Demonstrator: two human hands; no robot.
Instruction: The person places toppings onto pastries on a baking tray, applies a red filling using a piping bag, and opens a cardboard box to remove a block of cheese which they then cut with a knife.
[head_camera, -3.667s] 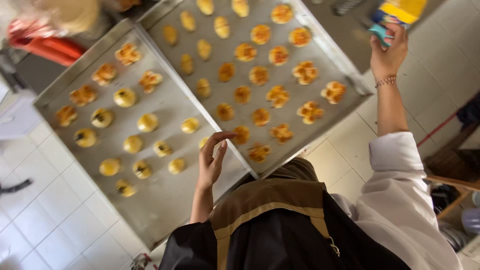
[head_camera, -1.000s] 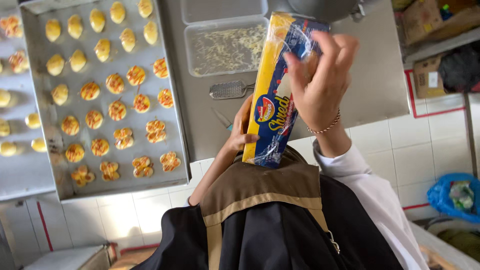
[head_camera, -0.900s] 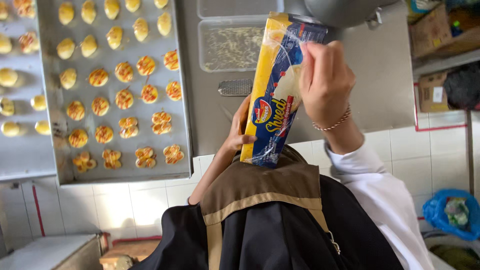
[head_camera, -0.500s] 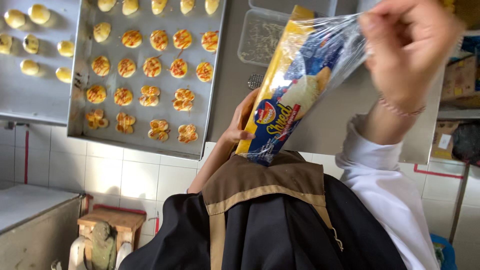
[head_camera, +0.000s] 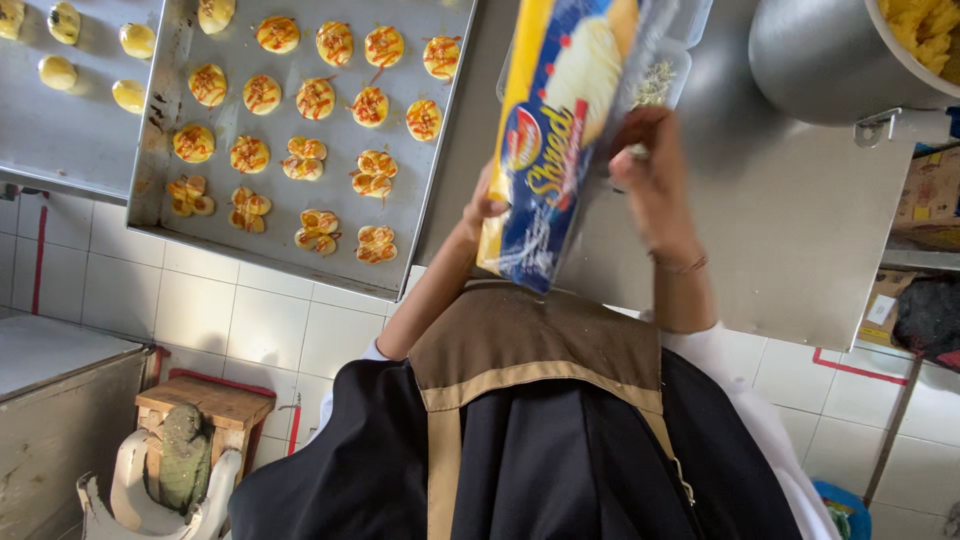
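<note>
steel table (head_camera: 800, 230); both hands hold yellow-blue pkg (head_camera: 555, 140), upright.

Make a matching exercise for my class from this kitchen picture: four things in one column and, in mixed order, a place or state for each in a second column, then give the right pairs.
Things
1. Long yellow and blue package
2. Baking tray of red-drizzled pastries
3. Metal bowl
4. Small wooden stool

Places or states
A. On the tiled floor, lower left of the picture
B. Held between the left hand and the right hand
C. Upper right, with yellow food inside
D. Lying on the steel table, left of the package

Pairs: 1-B, 2-D, 3-C, 4-A
</note>
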